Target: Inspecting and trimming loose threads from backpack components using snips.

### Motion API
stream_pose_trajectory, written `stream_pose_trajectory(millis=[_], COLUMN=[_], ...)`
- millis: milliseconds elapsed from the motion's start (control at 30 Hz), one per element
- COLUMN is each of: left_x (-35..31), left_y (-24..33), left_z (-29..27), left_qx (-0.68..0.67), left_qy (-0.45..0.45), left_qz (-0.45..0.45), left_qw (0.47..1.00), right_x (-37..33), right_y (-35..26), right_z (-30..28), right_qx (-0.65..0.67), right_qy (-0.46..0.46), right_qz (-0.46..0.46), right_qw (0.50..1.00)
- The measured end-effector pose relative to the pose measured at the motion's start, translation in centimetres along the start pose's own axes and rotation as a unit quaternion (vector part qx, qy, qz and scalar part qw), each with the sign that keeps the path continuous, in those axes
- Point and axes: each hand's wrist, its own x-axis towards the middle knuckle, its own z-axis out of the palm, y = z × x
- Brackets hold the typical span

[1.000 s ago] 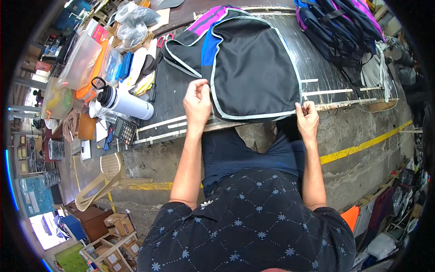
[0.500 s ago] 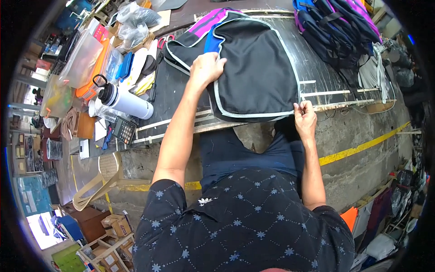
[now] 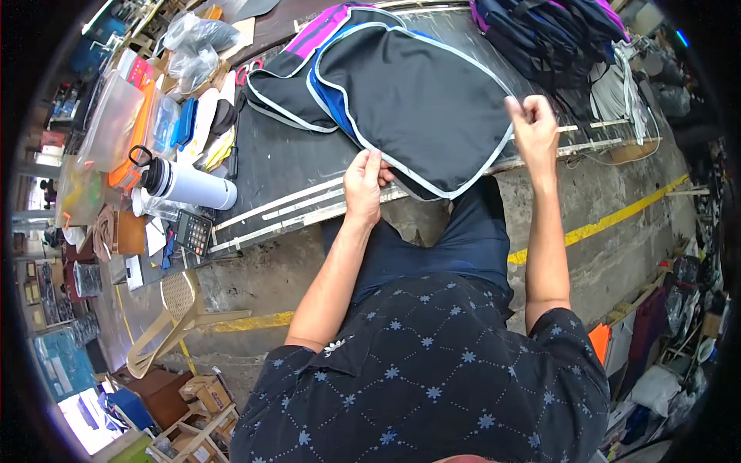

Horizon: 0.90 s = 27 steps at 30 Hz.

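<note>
A black fabric bag piece (image 3: pixel 421 108) with pale grey edge binding lies on the dark worktable, turned at a slant, its lower corner hanging over the front edge. Blue cloth (image 3: pixel 332 100) shows along its left side, and a black and purple part (image 3: pixel 320 38) spreads out behind it. My left hand (image 3: pixel 366 185) pinches the bound edge at the lower left, fingers tucked underneath. Beside the right edge, my right hand (image 3: pixel 536 131) is raised with loosely curled fingers and a gap between thumb and forefinger; nothing shows in it.
Dark blue and purple backpacks (image 3: pixel 552 38) are piled at the far right, near white straps (image 3: pixel 629 92). On the left stand a white bottle (image 3: pixel 201 187), a calculator (image 3: pixel 193 231), red-handled scissors (image 3: pixel 245 73) and plastic boxes (image 3: pixel 116 123). A beige chair (image 3: pixel 179 297) stands below.
The bag piece has turned and its lower corner now points toward me. My left hand has come down to its lower left edge. My right hand has let go of the corner and risen.
</note>
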Motion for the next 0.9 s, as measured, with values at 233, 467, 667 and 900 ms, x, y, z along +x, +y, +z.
stream_pose_trajectory(millis=[233, 467, 667, 900], left_x=[-0.6, -0.7, -1.1, -1.3], left_y=[1.5, 1.5, 1.8, 2.1], left_z=[0.0, 0.5, 0.6, 0.4], left_qx=[0.002, -0.018, 0.006, 0.041], left_qy=[-0.038, -0.032, -0.025, -0.018], left_qz=[0.001, 0.019, 0.022, 0.032], left_qw=[0.999, 0.999, 0.999, 0.999], right_x=[-11.5, -11.2, -11.2, -10.0], right_y=[-7.6, -7.6, -7.3, -7.4], right_z=[3.5, 5.5, 6.3, 6.6], right_qx=[0.119, -0.017, 0.152, 0.255], right_qy=[-0.183, -0.121, -0.214, -0.229], right_qz=[-0.072, -0.234, -0.036, 0.087], right_qw=[0.973, 0.965, 0.964, 0.935])
